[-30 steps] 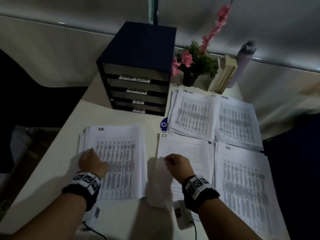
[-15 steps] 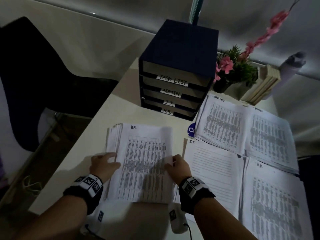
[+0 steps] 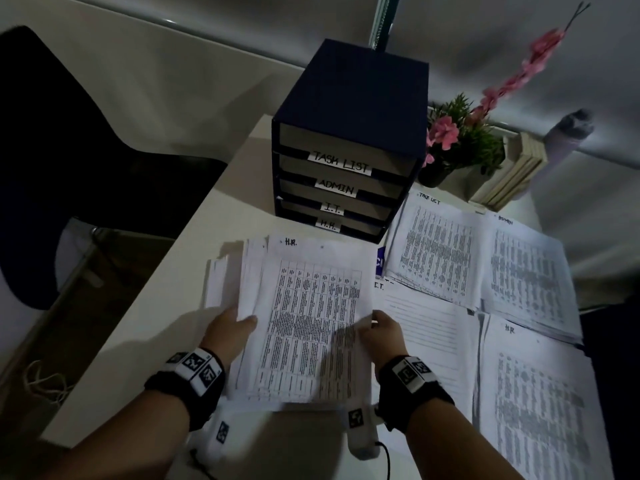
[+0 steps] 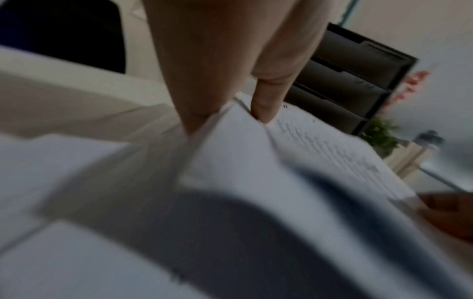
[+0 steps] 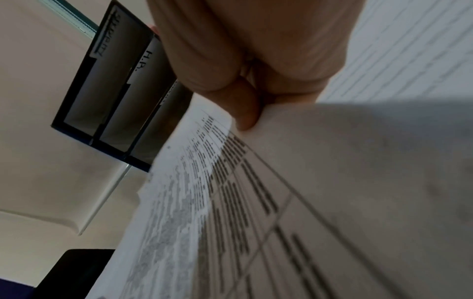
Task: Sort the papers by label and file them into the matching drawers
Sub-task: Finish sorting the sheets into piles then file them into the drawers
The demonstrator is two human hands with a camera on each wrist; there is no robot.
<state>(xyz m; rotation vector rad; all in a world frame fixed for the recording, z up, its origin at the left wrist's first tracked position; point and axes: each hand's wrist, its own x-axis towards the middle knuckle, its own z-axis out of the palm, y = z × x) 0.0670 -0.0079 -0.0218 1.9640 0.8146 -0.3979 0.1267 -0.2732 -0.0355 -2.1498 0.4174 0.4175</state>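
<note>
I've got my left hand (image 3: 231, 326) and right hand (image 3: 383, 330) pinching opposite edges of the H.R. stack (image 3: 304, 320), lifted level so nothing slides before the H.R. drawer (image 3: 349, 226).

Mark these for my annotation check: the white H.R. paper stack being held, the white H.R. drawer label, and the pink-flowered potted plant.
white H.R. paper stack (image 3: 311, 317): head view, middle of top sheet.
white H.R. drawer label (image 3: 327, 224): head view, label centre.
pink-flowered potted plant (image 3: 465, 138): head view, green foliage.
</note>
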